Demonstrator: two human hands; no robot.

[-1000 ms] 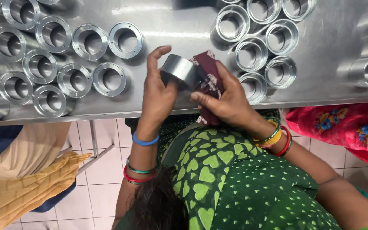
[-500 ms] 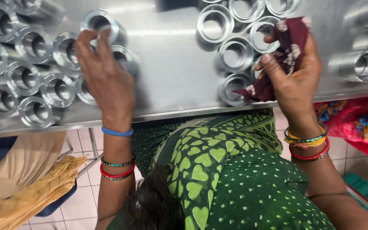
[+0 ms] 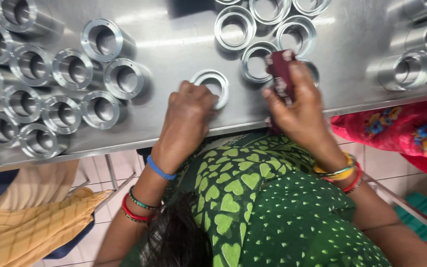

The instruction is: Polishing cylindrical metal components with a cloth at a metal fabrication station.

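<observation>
Lower frame: green heart-print garment (image 3: 253,198), bangles on both wrists. Left hand (image 3: 186,121), centre of frame, lies over the near side of a single metal ring (image 3: 212,81) flat on the steel worktop (image 3: 174,44); fingers curled onto its rim, grip closed on it. Right hand (image 3: 297,106), right of centre, grip clamped on a dark red cloth (image 3: 280,74) held upright at the worktop edge. Beyond the cloth, a cluster of rings (image 3: 258,29), upper centre. Flanged cylinders (image 3: 70,74) grouped at upper left; more cylinders (image 3: 411,64) at upper right.
</observation>
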